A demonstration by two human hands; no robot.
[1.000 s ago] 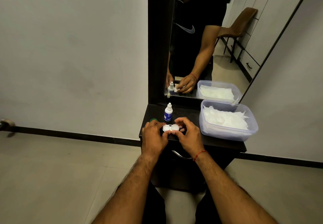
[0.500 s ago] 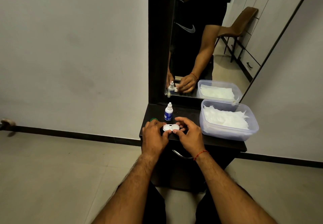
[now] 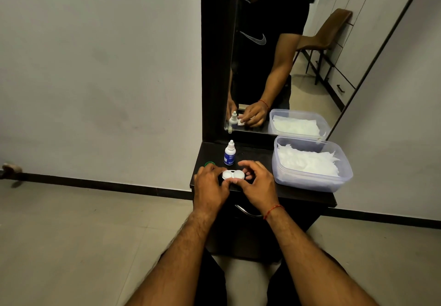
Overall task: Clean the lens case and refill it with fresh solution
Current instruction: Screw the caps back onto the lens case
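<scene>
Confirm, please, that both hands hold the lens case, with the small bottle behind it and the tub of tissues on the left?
Not quite: the head view shows the tub on the right. The left hand and right hand hold the lens case, the bottle behind it.

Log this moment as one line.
left hand holds lens case | right hand pinches its right side | solution bottle upright behind | green cap by left hand

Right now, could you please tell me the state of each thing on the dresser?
lens case, level, gripped at both ends.
left hand, grips the case's left end.
right hand, pinches its right end.
green cap, off, lying beside the left hand.
solution bottle, upright, capped.
plastic tub, lidless, holding white tissues.
</scene>
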